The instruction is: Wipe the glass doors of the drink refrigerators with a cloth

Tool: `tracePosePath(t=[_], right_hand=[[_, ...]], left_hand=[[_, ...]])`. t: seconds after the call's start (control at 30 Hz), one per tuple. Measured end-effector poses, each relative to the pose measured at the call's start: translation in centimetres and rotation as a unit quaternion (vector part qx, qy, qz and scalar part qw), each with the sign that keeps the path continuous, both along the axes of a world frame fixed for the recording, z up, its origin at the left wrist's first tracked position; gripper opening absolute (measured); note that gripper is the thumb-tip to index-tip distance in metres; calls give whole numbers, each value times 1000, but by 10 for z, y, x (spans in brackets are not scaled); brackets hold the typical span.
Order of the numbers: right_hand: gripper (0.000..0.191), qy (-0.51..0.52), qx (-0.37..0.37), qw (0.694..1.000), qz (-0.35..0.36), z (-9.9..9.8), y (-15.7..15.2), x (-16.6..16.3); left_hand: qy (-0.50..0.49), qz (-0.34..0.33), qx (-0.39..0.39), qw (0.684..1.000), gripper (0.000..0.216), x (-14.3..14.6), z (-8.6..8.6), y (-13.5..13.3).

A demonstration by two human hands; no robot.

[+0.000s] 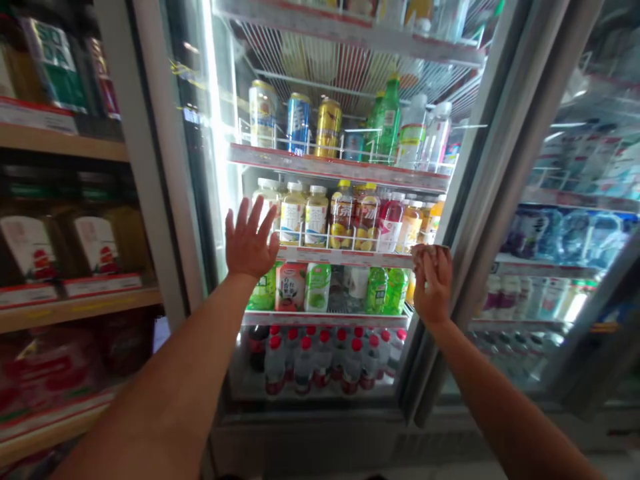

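Note:
My left hand [249,241] is raised with its fingers spread, held in front of the left end of a fridge shelf [345,257] and near a pale yellow bottle [292,215]. My right hand [433,283] is closed around a small crumpled cloth [429,251], pressed at the right end of that same shelf's front rail. The fridge is open, its glass door [505,200] swung out to the right.
Shelves hold cans [299,123], green bottles [388,120], juice bottles [367,215] and red-capped water bottles [305,363]. A wooden rack with bottles [90,247] stands at left. Another closed cooler [575,220] is at right.

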State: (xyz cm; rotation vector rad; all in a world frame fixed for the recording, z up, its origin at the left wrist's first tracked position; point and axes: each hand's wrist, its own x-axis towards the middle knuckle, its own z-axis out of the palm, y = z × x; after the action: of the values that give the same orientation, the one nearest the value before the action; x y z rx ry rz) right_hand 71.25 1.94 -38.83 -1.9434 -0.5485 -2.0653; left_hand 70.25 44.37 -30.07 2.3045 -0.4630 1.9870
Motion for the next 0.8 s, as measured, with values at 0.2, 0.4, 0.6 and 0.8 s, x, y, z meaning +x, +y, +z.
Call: tracePosePath(t=[0.2,0.4,0.6,0.8], right_hand=[[60,67,53,996,-3,-86,31,-16],[62,43,54,998,-2,-48,38,-8],[61,6,23,999,31,2,87,-2],[70,88,-137,985,62,-13,149,-17]], left_hand=[[10,-13,-12,1000,56,1,0,1],[-12,-6,3,1000,60,2,-1,2],[7,-14,-18,1000,59,-3,0,-2],[-1,-39,-17,999,61,-2,0,0]])
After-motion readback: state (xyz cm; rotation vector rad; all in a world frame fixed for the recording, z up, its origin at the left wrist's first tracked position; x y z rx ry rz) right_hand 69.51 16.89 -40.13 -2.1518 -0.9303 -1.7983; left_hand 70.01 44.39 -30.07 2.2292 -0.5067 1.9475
